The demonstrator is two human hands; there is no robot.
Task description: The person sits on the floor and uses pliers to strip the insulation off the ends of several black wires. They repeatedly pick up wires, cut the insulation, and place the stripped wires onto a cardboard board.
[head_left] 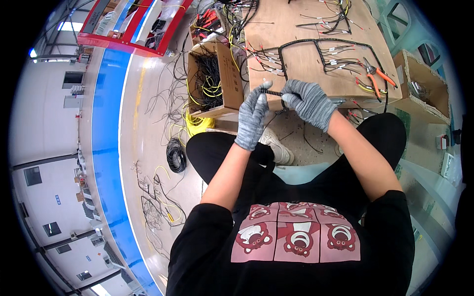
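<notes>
Both of my hands wear grey knit gloves and meet above my knees. My left hand pinches one end of a short black ribbed tube. My right hand grips its other end, where dark wires trail down. Just beyond the hands lies a wooden board with a black wire harness laid out on it, its branch ends tagged in white and red.
Orange-handled pliers lie on the board's right side. An open cardboard box of black and yellow wires stands to the left, another cardboard box to the right. Loose wires and a black coil litter the floor. A red rack is at the far left.
</notes>
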